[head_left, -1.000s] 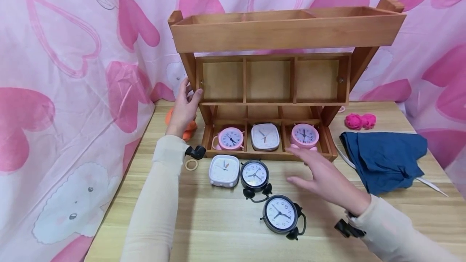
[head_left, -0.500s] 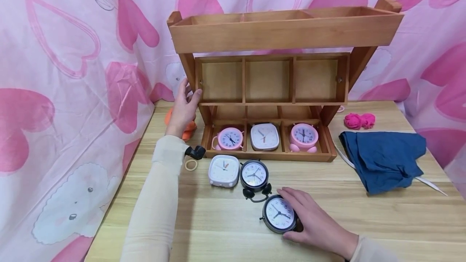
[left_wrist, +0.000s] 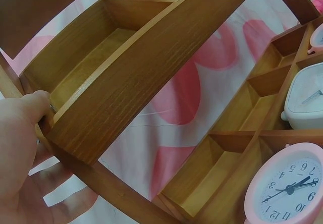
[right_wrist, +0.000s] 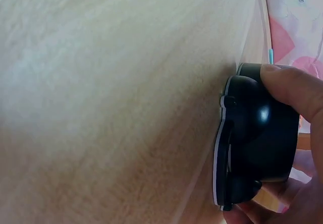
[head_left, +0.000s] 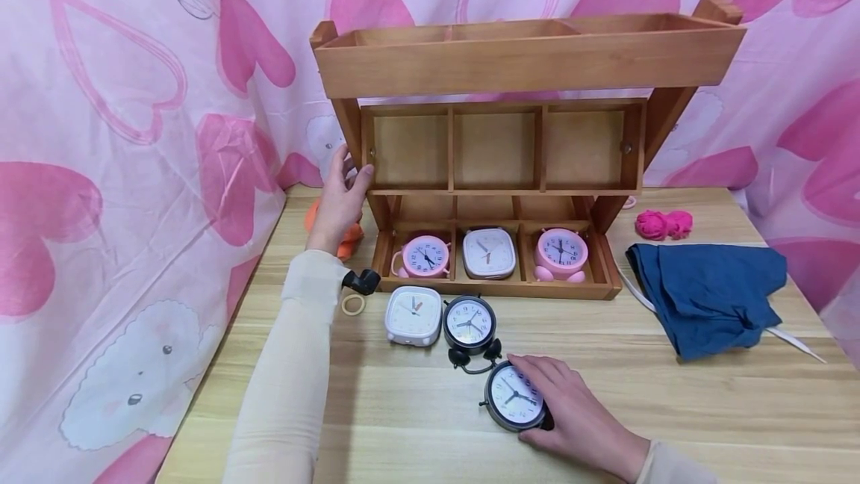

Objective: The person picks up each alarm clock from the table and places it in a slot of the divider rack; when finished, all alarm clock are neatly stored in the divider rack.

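At the left side of a tiered wooden rack (head_left: pixel 524 66), my left hand (head_left: pixel 339 204) grips the middle tier's end; in the left wrist view its thumb lies over the tray corner (left_wrist: pixel 75 138). My right hand (head_left: pixel 578 420) holds a black twin-bell alarm clock (head_left: pixel 508 396) by its rim and bell end, face up on the table. In the right wrist view, thumb and fingers span the clock's dark casing (right_wrist: pixel 267 128). Another black alarm clock (head_left: pixel 469 322) and a white square clock (head_left: pixel 413 314) lie before the rack.
The rack's bottom tier holds a pink clock (head_left: pixel 425 256), a white clock (head_left: pixel 489 252) and another pink clock (head_left: pixel 561 251). To the right lie blue cloth (head_left: pixel 712 297) and pink yarn (head_left: pixel 664 224). An orange bundle (head_left: pixel 349 241) and wooden ring (head_left: pixel 353 305) lie left.
My right hand has come down and toward me from in front of the rack's right pink clock and taken hold of the nearer black alarm clock. The left hand stays on the rack.
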Demonstrator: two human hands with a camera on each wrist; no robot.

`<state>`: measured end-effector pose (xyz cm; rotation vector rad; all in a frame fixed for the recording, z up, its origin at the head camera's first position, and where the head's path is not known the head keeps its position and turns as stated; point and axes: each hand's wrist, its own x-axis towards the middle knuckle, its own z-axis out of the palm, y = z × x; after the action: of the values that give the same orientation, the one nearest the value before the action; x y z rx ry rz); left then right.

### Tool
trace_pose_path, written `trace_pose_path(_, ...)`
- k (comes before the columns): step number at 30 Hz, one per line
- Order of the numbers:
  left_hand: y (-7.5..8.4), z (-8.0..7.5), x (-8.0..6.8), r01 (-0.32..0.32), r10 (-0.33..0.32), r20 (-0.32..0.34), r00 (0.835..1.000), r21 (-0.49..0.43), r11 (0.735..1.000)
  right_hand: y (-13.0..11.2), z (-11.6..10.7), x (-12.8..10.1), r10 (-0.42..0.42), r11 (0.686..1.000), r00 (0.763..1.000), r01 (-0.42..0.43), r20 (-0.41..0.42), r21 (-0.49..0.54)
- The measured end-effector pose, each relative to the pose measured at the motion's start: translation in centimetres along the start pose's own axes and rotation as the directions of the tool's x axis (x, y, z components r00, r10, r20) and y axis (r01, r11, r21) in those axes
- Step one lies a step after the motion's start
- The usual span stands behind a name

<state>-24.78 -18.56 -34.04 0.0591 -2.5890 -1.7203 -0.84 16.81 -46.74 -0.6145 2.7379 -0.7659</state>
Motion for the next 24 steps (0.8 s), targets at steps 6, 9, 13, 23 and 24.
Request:
trace_pose_path(6,1.4,-0.1,-0.8,0.022,-0.022,0.014,1.000,-0.022,1.000,-0.1,-0.6,-0.3,-0.018,1.000,0.998,0.018,-0.054,0.010)
trace_pose_path(9,2.3,-0.1,-1.3,0.022,-0.021,0.021,1.000,-0.036,0.999,-0.2,-2.0,-0.2,-0.065,0.998,0.988,0.065,-0.138,-0.004)
trace_pose_path(13,2.3,-0.1,-1.3,0.022,-0.021,0.019,1.000,-0.029,0.999,-0.4,-5.1,0.6,-0.137,0.990,0.947,0.127,-0.289,-0.053)
trace_pose_path(23,0.8,-0.1,-0.3,0.009,-0.009,0.013,1.000,-0.022,1.000,-0.6,-13.7,3.5,-0.111,0.993,0.854,0.083,-0.508,-0.078)
trace_pose_path(24,1.1,-0.1,-0.5,0.009,-0.009,0.013,1.000,-0.025,1.000,-0.6,-14.5,3.9,-0.100,0.995,0.851,0.076,-0.516,-0.069)
